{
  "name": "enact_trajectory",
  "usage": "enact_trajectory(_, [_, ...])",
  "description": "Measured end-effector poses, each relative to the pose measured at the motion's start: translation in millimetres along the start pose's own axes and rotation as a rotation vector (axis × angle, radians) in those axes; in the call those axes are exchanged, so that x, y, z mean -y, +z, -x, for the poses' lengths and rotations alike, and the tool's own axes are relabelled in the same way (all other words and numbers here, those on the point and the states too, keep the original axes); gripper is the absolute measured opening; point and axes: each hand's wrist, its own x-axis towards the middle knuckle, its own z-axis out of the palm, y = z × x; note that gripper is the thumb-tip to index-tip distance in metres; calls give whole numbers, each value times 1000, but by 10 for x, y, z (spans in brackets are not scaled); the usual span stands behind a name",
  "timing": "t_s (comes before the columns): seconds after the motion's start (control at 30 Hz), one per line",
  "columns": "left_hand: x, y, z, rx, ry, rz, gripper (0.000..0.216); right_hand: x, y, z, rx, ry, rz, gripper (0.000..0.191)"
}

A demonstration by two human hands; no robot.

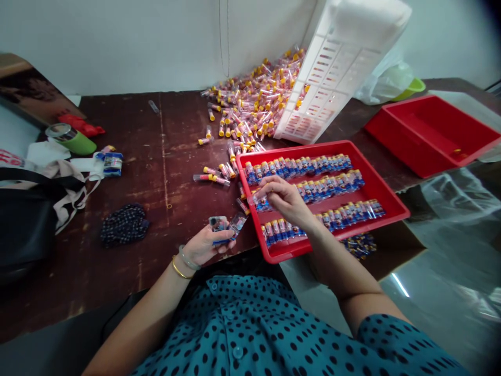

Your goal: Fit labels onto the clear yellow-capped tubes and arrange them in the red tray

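In the head view, your right hand (284, 198) pinches a tube (253, 199) over the red tray (395, 204), which already holds four rows of blue-labelled tubes (324, 185). Your left hand (203, 244) is closed on label stickers (227, 225). A large pile of bare tubes (254, 99) lies on the surface (156, 172), so much looks left to do.

The tube (253, 199) you pinch in your right hand (284, 201) is small and clear, lying roughly level over the left end of the red tray (391, 201). The labels (228, 225), glossy and printed with blue, sit fanned in your left hand (203, 245), just off the tray's near-left corner.
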Motion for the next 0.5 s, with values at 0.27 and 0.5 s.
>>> enact_trajectory(0.27, [-27,-4,2,-24,32,-76,34,24,236,76,102,-64,96,15])
enact_trajectory(0.5, [-53,-55,50,-14,23,-61,35,168,-46,39,33,128,-362,22])
